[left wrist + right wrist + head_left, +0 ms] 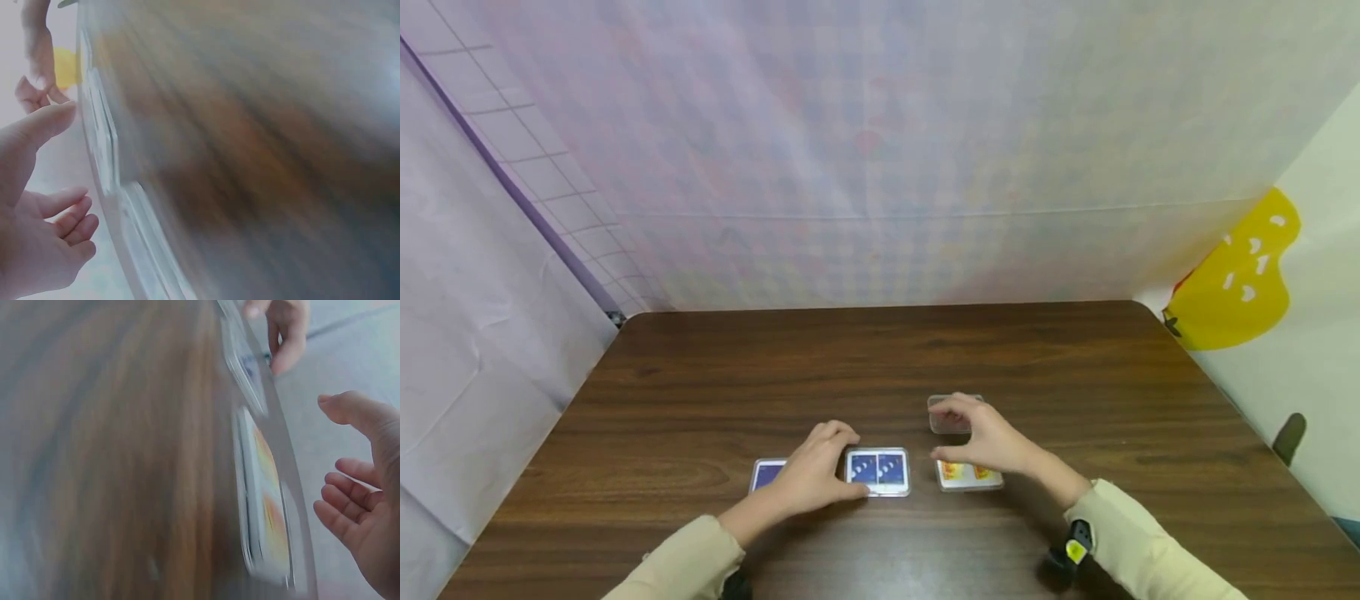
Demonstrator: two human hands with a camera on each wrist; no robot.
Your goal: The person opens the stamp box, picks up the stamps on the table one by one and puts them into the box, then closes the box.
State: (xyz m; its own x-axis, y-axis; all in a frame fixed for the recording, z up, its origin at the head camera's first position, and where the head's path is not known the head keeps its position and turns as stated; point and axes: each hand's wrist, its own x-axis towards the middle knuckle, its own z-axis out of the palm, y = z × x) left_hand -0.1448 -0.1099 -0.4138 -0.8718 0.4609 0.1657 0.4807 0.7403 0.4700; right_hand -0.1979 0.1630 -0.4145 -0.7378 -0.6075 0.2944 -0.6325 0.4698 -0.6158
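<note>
Three flat, clear-edged card cases lie in a row on the table. Blue moon-pattern cards show in the middle case (877, 472); my left hand (812, 471) hovers at its left side, thumb by the near edge, fingers parted. Partly under that hand is the left case (766, 473), with a dark blue face. Yellow and orange cards fill the right case (269, 506). Above it is my right hand (988, 437), thumb and fingers apart and nothing between them. Behind the right case lies a clear plastic lid (942, 423), partly covered by the right fingers.
The brown wood-grain table (700, 375) runs back to a pale checked curtain (850, 167). White cloth (475, 375) hangs at the left. A yellow shape (1240, 275) marks the wall at the right. Both wrist views are blurred.
</note>
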